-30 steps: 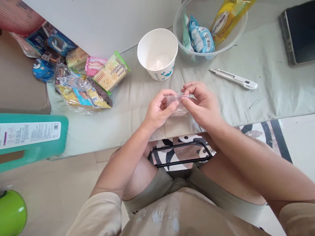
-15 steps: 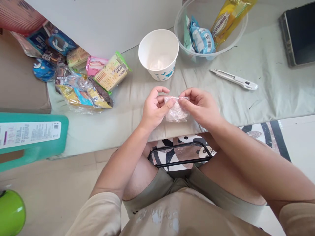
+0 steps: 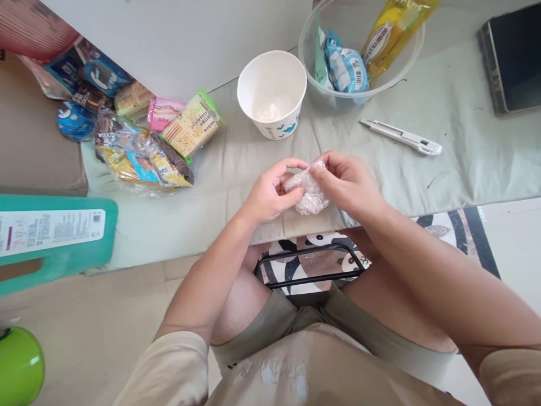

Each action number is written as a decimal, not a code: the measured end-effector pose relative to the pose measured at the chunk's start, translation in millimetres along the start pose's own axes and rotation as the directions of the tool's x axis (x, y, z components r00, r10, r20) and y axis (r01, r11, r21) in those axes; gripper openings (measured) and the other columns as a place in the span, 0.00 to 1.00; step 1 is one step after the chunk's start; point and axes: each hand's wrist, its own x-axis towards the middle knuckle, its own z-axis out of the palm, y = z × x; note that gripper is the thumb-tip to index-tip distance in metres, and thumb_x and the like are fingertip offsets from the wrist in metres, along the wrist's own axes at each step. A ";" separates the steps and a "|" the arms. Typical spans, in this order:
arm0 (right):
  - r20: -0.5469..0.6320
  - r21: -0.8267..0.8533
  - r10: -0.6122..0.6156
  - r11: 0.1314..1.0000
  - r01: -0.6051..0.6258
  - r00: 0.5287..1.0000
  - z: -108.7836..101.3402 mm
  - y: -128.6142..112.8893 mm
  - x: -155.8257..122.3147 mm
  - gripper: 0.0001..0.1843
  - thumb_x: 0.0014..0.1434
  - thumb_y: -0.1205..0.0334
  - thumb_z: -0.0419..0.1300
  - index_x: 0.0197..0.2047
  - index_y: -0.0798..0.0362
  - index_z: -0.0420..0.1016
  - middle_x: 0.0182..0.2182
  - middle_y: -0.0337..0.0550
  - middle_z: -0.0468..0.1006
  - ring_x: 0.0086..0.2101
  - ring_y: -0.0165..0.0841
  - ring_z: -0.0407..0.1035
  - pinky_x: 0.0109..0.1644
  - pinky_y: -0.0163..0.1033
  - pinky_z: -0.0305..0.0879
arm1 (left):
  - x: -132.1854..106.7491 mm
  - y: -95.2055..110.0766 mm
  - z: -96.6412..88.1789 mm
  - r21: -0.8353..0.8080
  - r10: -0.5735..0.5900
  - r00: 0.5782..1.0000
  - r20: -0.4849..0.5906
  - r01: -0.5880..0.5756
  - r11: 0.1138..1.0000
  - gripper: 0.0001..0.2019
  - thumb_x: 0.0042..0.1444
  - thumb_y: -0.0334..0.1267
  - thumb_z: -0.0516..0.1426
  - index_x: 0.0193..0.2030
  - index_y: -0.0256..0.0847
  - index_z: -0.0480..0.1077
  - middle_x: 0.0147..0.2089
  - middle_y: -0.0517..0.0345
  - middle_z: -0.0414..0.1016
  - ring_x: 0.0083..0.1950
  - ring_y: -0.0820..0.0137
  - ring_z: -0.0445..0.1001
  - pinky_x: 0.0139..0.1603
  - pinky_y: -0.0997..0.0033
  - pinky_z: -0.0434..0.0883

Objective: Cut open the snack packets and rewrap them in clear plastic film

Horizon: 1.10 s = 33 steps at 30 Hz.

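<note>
A crumpled piece of clear plastic wrap (image 3: 311, 194) is between my two hands, just above the near part of the cloth. My left hand (image 3: 274, 192) holds its left side, thumb in front and fingers curled behind. With thumb and fingertips, my right hand (image 3: 344, 180) pinches its upper right edge. Whether anything lies inside the plastic I cannot make out. Just beyond my hands stands a white paper cup (image 3: 273, 96) with blue print, upright and with its mouth towards me. A white utility knife (image 3: 401, 136) lies to the right of the cup.
Packaged snacks (image 3: 143, 152), among them a soda biscuit pack (image 3: 192, 127), lie at the left. A clear plastic bowl (image 3: 310, 62) with blue packets and a yellow bottle (image 3: 393, 39) stands at the back. A dark-screened device (image 3: 515, 59) is far right, a green jug (image 3: 63, 259) near left.
The plastic wrap has turned and bunched into a rounder shape. My left hand has shifted right, its fingers reaching over the plastic. My right hand still pinches the edge.
</note>
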 end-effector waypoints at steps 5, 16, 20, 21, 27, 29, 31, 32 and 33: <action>-0.097 -0.072 -0.016 0.997 0.009 0.995 3.7 -2.9 -1.9 0.17 0.62 0.49 0.66 0.30 0.51 0.70 0.22 0.35 0.68 0.23 0.26 0.60 0.25 0.35 0.52 | -0.2 -2.1 2.5 -0.055 0.019 0.999 0.039 -0.017 0.998 0.26 0.53 0.44 0.69 0.57 0.49 0.67 0.32 0.65 0.74 0.27 0.75 0.73 0.29 0.77 0.72; -0.109 -0.028 -0.011 1.000 0.008 0.994 2.0 2.1 3.7 0.10 0.61 0.54 0.62 0.32 0.49 0.72 0.22 0.34 0.66 0.23 0.27 0.58 0.26 0.35 0.55 | -0.1 6.1 -5.2 0.041 -0.021 1.000 -0.010 0.021 0.999 0.09 0.51 0.34 0.65 0.38 0.43 0.71 0.32 0.64 0.69 0.28 0.78 0.66 0.29 0.77 0.67; -0.003 -0.037 -0.069 0.997 0.069 0.998 3.8 -0.4 0.3 0.15 0.60 0.48 0.66 0.36 0.50 0.71 0.22 0.32 0.66 0.23 0.26 0.59 0.26 0.35 0.57 | -0.3 3.6 -7.7 0.037 -0.014 0.999 -0.037 0.016 0.999 0.12 0.54 0.43 0.67 0.37 0.42 0.69 0.32 0.63 0.70 0.27 0.78 0.64 0.28 0.76 0.66; 0.017 -0.005 -0.069 0.998 0.069 0.997 4.3 0.0 -0.4 0.16 0.59 0.47 0.68 0.39 0.50 0.71 0.22 0.31 0.67 0.23 0.26 0.60 0.26 0.35 0.58 | -0.3 3.0 -8.2 0.028 -0.015 0.999 -0.042 0.016 0.999 0.13 0.53 0.43 0.68 0.38 0.43 0.69 0.33 0.62 0.71 0.27 0.78 0.65 0.29 0.76 0.67; 0.145 0.202 -0.044 0.979 0.014 0.988 5.3 6.6 -0.2 0.30 0.50 0.50 0.75 0.50 0.47 0.65 0.33 0.33 0.76 0.28 0.27 0.71 0.30 0.34 0.67 | -1.5 2.2 -9.5 -0.001 0.004 0.997 -0.074 -0.004 1.000 0.19 0.49 0.39 0.69 0.45 0.44 0.69 0.42 0.60 0.74 0.31 0.77 0.72 0.32 0.76 0.73; 0.119 0.207 -0.031 0.978 0.006 0.992 3.0 5.5 0.7 0.29 0.52 0.51 0.73 0.51 0.48 0.65 0.32 0.32 0.77 0.27 0.26 0.72 0.30 0.35 0.68 | -3.7 4.1 -13.7 0.012 0.043 0.994 -0.096 -0.042 0.999 0.18 0.51 0.40 0.69 0.46 0.46 0.69 0.41 0.60 0.75 0.32 0.76 0.74 0.32 0.75 0.74; 0.053 0.171 0.000 0.985 -0.009 0.999 -1.1 2.6 1.6 0.26 0.54 0.52 0.71 0.50 0.48 0.65 0.30 0.31 0.77 0.25 0.27 0.72 0.31 0.36 0.68 | -5.4 10.5 -23.4 0.066 0.129 0.979 -0.156 -0.120 0.991 0.15 0.54 0.40 0.69 0.46 0.47 0.70 0.39 0.62 0.75 0.31 0.77 0.74 0.30 0.77 0.72; 0.011 0.150 0.013 0.989 -0.014 1.000 -3.4 0.9 2.2 0.23 0.55 0.53 0.70 0.49 0.48 0.66 0.30 0.31 0.77 0.25 0.27 0.72 0.32 0.36 0.68 | -5.0 16.3 -30.4 0.113 0.183 0.963 -0.198 -0.163 0.980 0.14 0.55 0.39 0.68 0.46 0.47 0.71 0.39 0.62 0.75 0.30 0.78 0.72 0.29 0.77 0.71; -0.029 0.135 0.021 0.991 -0.017 0.999 -5.8 -0.7 2.9 0.21 0.55 0.54 0.68 0.47 0.48 0.66 0.29 0.31 0.77 0.24 0.27 0.71 0.32 0.37 0.69 | -3.0 24.0 -38.4 0.172 0.236 0.943 -0.234 -0.198 0.965 0.14 0.55 0.37 0.69 0.46 0.47 0.73 0.39 0.62 0.75 0.29 0.80 0.70 0.28 0.77 0.70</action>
